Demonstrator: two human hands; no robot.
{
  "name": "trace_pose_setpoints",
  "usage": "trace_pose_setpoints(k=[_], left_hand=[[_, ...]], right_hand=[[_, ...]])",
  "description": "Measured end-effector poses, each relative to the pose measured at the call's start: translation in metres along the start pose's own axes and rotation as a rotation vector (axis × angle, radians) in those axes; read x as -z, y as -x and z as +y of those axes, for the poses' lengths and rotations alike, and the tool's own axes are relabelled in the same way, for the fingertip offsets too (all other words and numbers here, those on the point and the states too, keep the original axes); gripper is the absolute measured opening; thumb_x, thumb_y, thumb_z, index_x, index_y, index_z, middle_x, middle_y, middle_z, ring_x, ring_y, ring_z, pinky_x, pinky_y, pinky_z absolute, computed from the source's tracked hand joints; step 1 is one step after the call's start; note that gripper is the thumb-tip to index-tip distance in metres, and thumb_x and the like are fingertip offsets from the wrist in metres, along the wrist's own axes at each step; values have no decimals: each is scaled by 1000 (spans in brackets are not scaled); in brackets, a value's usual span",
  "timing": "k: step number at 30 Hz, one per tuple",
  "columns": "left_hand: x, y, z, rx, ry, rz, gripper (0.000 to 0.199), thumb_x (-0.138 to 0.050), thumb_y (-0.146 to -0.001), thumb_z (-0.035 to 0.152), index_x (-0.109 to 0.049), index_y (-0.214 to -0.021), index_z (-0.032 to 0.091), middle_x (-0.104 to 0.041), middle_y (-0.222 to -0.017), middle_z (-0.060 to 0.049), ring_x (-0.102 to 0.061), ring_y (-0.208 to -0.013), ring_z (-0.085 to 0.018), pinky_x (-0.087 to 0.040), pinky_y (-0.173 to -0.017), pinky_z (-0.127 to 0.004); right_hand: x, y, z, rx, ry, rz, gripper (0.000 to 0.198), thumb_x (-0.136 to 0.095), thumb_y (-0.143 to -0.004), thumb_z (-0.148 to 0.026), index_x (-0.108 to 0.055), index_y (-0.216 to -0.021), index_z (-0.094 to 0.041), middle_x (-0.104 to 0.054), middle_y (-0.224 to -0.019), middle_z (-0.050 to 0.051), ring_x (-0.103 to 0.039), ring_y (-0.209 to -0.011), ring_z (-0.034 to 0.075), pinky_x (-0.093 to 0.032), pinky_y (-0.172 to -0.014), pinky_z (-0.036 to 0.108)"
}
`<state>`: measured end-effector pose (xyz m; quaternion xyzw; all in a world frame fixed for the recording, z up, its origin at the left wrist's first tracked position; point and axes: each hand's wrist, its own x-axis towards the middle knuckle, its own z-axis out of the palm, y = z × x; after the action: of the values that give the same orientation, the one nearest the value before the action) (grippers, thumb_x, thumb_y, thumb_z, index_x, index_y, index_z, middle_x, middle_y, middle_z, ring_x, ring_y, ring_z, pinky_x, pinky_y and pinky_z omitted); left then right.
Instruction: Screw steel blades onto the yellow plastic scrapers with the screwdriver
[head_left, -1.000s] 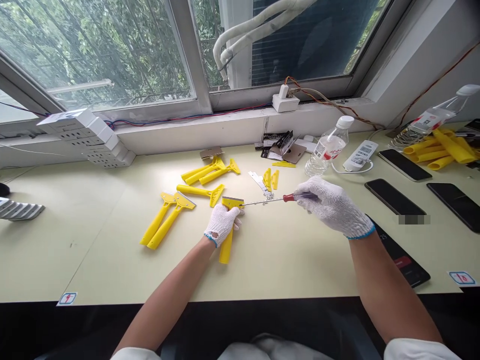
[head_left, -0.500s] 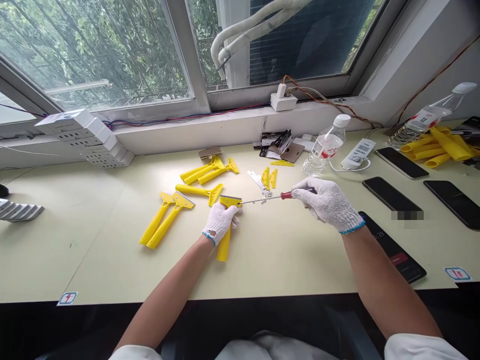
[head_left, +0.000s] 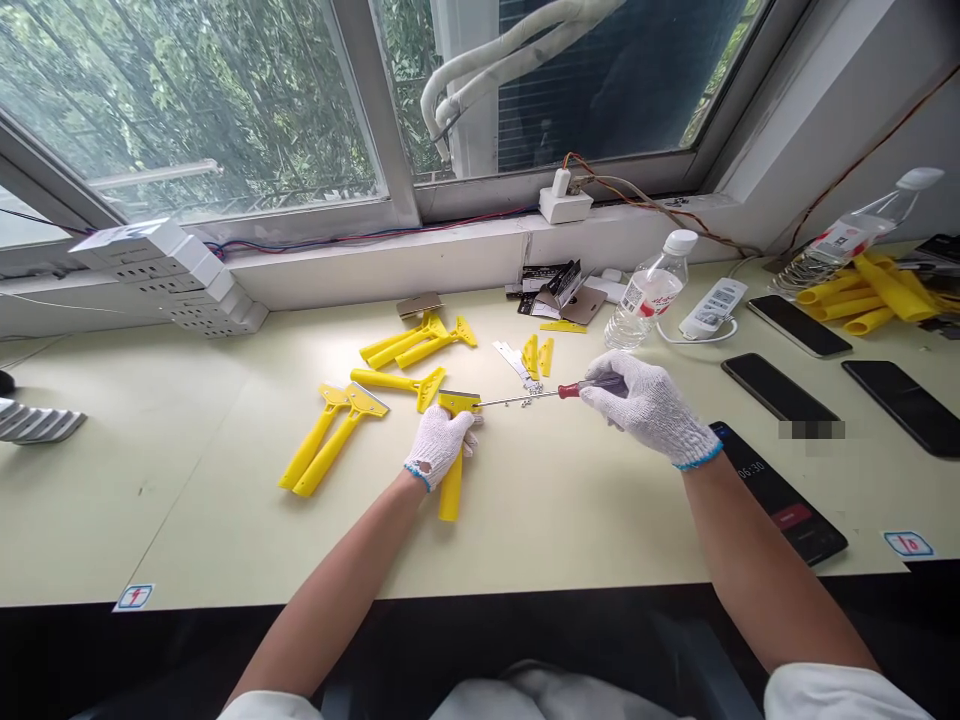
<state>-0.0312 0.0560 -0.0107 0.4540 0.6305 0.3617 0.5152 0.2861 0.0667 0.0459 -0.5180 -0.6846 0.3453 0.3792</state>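
Observation:
My left hand (head_left: 439, 443), in a white knit glove, is closed around a yellow scraper (head_left: 450, 495) near its head, with the handle pointing toward me. My right hand (head_left: 641, 403), gloved too, grips a screwdriver (head_left: 570, 391) by its dark red handle. The long thin shaft runs left, and its tip meets the right side of the scraper's head. Small screws (head_left: 531, 390) lie scattered just behind the shaft. Beside them are flat metal blades (head_left: 513, 362) and yellow plastic plates (head_left: 546, 357).
More yellow scrapers (head_left: 341, 440) lie left of and behind my left hand. A water bottle (head_left: 649, 290) stands behind my right hand. Several phones (head_left: 784, 388), a power strip (head_left: 714, 308) and yellow tubes (head_left: 870, 295) are on the right. Opened black packaging (head_left: 562, 290) sits by the window sill.
My right hand and the screwdriver have shifted very slightly left. The screwdriver tip stays at the scraper's head, and my left hand keeps its hold.

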Motion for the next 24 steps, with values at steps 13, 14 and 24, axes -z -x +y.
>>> trace_pose_setpoints(k=[13, 14, 24], left_hand=[[2, -5, -9, -38, -37, -9, 19, -69, -86, 34, -76, -87, 16, -67, -56, -4, -59, -43, -15, -46, -47, -25], [2, -5, -9, -42, -36, -12, 19, -69, -86, 34, -75, -88, 16, -67, -57, -4, -59, -44, -15, -45, -47, -25], [39, 25, 9, -180, -176, -92, 46, -63, -88, 24, -73, -133, 16, -83, -115, -12, -74, -70, -17, -61, -69, -30]], right_hand=[[4, 0, 2, -51, -44, -64, 25, -77, -100, -44, -77, -107, -20, -66, -67, -1, -57, -51, 15, -43, -45, 29], [3, 0, 2, -84, -62, -66, 23, -76, -100, -43, -76, -107, -21, -64, -65, -2, -56, -50, 15, -41, -44, 29], [13, -7, 12, -47, 145, -417, 32, -63, -105, -43, -81, -119, -22, -73, -91, 2, -58, -64, 15, -48, -56, 29]])
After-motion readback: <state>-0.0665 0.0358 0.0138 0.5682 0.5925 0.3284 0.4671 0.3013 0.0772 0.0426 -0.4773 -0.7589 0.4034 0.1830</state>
